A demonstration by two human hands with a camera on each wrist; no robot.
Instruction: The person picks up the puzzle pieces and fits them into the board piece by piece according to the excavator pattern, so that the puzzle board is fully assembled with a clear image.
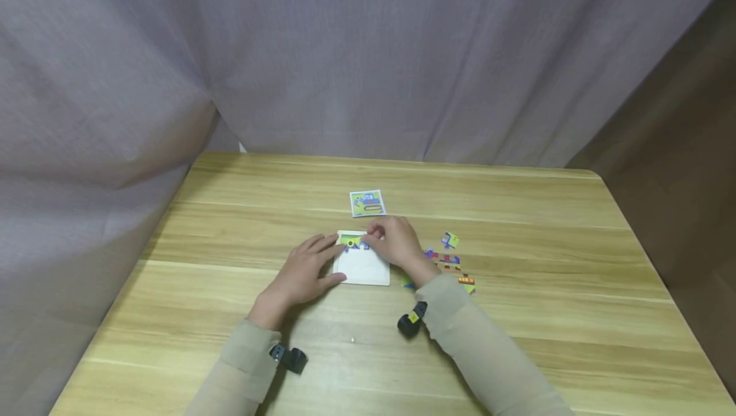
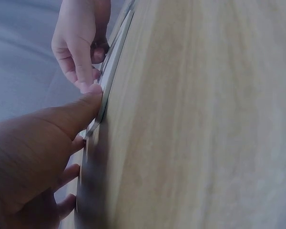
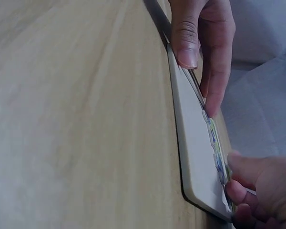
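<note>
Head view shows the wooden table [image 1: 517,314] bearing a white puzzle tray [image 1: 363,268] at its middle — the left hand [image 1: 305,270] steadies its left edge with straight fingers while the right hand [image 1: 395,241] pinches a puzzle piece [image 1: 352,243] into the top row — seating it likely calls for pressing flat.

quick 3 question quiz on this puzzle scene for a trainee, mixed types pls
1. True or false: the reference card lies beyond the puzzle tray, apart from it.
2. Which hand steadies the tray's edge? A) left hand B) right hand
3. On which side of the tray do the loose pieces lie?

Key
1. True
2. A
3. The person's right, on the table; the right hand presses a piece at the tray's far edge.
</note>
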